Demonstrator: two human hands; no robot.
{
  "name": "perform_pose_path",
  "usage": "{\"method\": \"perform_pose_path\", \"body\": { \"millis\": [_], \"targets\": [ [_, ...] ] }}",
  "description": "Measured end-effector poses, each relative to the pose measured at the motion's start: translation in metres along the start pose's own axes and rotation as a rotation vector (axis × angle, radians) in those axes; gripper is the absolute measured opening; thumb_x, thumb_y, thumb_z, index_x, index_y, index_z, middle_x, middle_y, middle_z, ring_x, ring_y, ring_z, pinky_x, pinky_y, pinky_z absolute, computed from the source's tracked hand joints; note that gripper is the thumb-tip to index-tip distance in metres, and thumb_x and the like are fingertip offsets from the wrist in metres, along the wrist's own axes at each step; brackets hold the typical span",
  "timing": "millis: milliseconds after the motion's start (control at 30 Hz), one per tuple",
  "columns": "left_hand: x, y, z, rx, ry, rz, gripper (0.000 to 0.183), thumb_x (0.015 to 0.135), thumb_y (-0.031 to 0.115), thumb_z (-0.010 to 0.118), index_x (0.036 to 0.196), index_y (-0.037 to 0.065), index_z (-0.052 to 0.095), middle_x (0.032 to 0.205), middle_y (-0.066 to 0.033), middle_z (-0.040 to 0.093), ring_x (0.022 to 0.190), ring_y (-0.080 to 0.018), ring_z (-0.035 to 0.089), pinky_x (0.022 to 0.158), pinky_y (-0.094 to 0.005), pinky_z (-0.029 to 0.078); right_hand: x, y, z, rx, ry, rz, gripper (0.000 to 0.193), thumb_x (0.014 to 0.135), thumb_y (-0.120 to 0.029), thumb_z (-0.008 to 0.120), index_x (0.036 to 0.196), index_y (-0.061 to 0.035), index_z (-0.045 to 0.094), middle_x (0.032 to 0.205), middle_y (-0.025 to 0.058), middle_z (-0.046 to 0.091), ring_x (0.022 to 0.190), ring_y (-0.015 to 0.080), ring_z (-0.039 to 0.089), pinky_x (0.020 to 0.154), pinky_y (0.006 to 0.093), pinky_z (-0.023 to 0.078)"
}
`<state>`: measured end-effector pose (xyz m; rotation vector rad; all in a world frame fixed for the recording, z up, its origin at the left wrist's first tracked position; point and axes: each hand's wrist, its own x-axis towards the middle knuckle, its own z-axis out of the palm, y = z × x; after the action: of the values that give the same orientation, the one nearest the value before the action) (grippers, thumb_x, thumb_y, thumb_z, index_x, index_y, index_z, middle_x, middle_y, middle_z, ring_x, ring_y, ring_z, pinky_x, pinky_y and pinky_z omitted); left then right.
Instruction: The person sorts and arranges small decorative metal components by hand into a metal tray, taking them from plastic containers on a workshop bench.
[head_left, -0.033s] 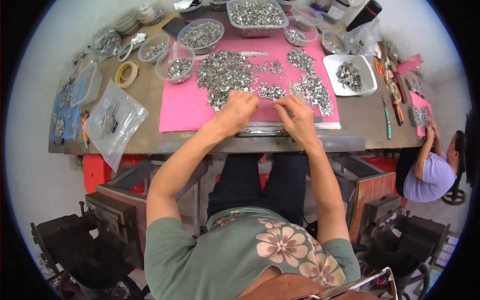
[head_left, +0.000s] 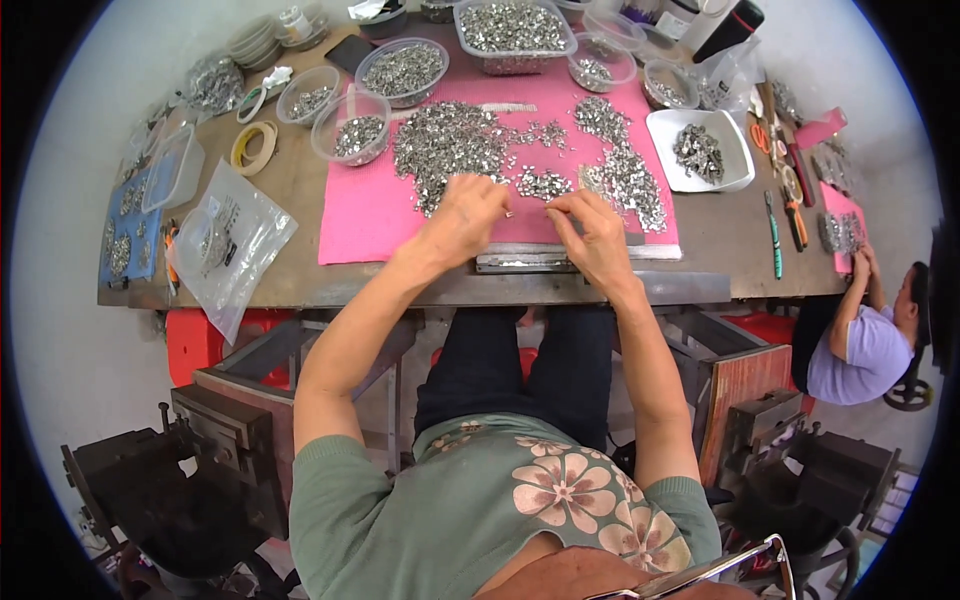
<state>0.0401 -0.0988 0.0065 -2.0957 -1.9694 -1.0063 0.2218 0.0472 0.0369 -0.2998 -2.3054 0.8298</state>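
Observation:
My left hand (head_left: 467,214) is closed in a pinch at the near edge of a large heap of small silvery metal pieces (head_left: 450,145). A tiny shiny piece shows at its fingertips. To its right, my right hand (head_left: 592,232) also pinches, thumb against forefinger; whatever lies between them is too small to make out. A small cluster of metal pieces (head_left: 543,184) lies just beyond the two hands. Below them, a narrow metal bar-like fixture (head_left: 525,263) rests along the near edge of the pink mat (head_left: 350,225). Another heap (head_left: 632,185) spreads past my right hand.
Clear tubs of metal pieces, including a round tub (head_left: 353,150), line the mat's far side. A white tray (head_left: 745,165) stands right. A plastic bag (head_left: 235,235) and tape roll (head_left: 254,148) lie left; pliers (head_left: 795,220) lie right. A co-worker (head_left: 860,340) sits far right.
My left hand has shifted slightly left, away from the right hand, and a tiny piece now shows at its fingertips. The right hand has hardly moved.

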Motion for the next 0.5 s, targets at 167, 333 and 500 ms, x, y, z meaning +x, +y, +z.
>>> {"method": "perform_pose_path", "body": {
  "millis": [167, 333, 500],
  "targets": [
    [-0.008, -0.014, -0.029, 0.089, 0.000, -0.153, 0.009, 0.087, 0.005, 0.067, 0.095, 0.009, 0.066, 0.089, -0.0074, 0.063, 0.093, -0.0272, 0.059, 0.088, -0.0419, 0.040, 0.009, 0.006, 0.025, -0.048, -0.107, -0.131, 0.008, 0.086, -0.007, 0.072, 0.093, -0.0035, 0.072, 0.088, 0.0122, 0.063, 0.086, 0.0319, 0.062, 0.080, 0.0427, 0.049],
    [0.004, -0.024, -0.036, 0.130, 0.102, -0.194, 0.010, 0.088, 0.009, 0.069, 0.098, 0.010, 0.070, 0.091, -0.0053, 0.064, 0.094, -0.0250, 0.059, 0.090, -0.0418, 0.038, 0.012, 0.010, 0.049, -0.168, -0.147, -0.173, 0.008, 0.085, -0.007, 0.073, 0.092, -0.0036, 0.071, 0.086, 0.0120, 0.059, 0.085, 0.0332, 0.059, 0.079, 0.0440, 0.048],
    [0.042, -0.060, -0.017, 0.229, 0.203, -0.217, 0.016, 0.089, 0.016, 0.073, 0.104, 0.011, 0.074, 0.103, -0.0051, 0.065, 0.100, -0.0248, 0.059, 0.091, -0.0429, 0.038, 0.013, 0.010, 0.049, -0.257, -0.254, -0.209, 0.009, 0.086, -0.010, 0.069, 0.091, -0.0030, 0.068, 0.094, 0.0119, 0.060, 0.094, 0.0303, 0.057, 0.085, 0.0436, 0.046]
  ]
}}
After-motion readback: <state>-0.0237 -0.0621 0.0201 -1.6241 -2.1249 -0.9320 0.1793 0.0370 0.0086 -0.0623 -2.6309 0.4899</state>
